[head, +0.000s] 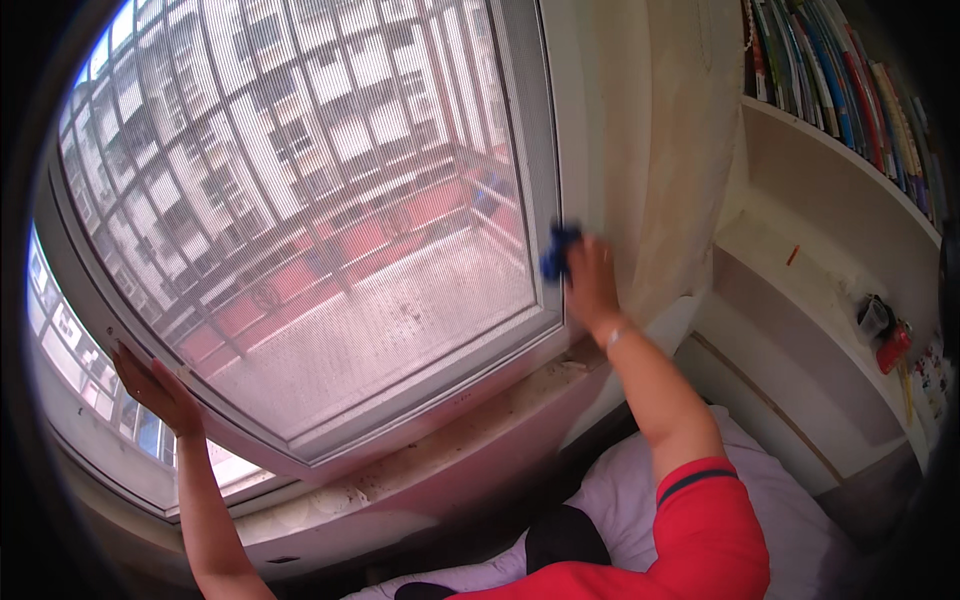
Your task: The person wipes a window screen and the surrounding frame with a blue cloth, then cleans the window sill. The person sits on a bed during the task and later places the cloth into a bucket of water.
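Observation:
A window sash with a fine mesh screen fills the left and middle of the head view. My left hand rests against the left side of its pale frame, fingers raised and holding nothing that I can see. At the right side of the frame, my right hand grips a blue cloth, slightly blurred. Whether the cloth touches the frame or the wall beside it cannot be told. A thin bracelet circles my right wrist.
Below the window runs a stained sill. White shelves at the right hold books, a clear cup and a red object. Pale bedding lies below my right arm. A curtain hangs right of the window.

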A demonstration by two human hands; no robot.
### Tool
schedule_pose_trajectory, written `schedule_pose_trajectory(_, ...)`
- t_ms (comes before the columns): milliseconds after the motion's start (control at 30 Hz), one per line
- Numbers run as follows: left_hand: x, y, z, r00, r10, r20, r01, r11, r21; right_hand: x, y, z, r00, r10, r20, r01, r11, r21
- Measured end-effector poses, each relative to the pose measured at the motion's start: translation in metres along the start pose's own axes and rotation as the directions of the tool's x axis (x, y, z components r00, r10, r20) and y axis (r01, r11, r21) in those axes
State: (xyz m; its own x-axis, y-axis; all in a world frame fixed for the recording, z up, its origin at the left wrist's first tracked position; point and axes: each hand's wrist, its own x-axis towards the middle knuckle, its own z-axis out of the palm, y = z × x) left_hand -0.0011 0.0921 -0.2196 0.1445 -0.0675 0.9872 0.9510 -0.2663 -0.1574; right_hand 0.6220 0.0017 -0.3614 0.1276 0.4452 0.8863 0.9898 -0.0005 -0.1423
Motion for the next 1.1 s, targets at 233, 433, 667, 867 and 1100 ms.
schedule_pose_trajectory(233,0.001,0.001,0.001,1.000,-0.010,0.002,0.010,1.000,0.008,-0.044,0.032,-0.048,0.848,-0.063,0.526,-0.079,0.967,0.244)
schedule_pose_trajectory(433,0.003,0.003,0.001,1.000,-0.017,-0.006,0.017,1.000,0.015,0.128,-0.036,-0.045,0.965,-0.010,-0.262,0.143,0.858,0.493)
schedule_pose_trajectory(667,0.004,0.006,-0.001,1.000,0.014,0.003,-0.015,0.999,0.032,-0.045,-0.144,0.024,0.871,-0.311,0.379,0.252,0.947,0.199)
schedule_pose_trajectory(867,0.008,0.010,-0.003,1.000,0.008,0.014,-0.008,1.000,0.022,-0.077,-0.151,-0.006,0.721,-0.537,0.438,0.028,0.654,0.756)
schedule_pose_trajectory(1100,0.010,0.011,-0.004,1.000,0.005,0.005,-0.005,1.000,-0.004,0.098,-0.098,-0.030,0.936,0.056,-0.346,0.077,0.930,0.358)
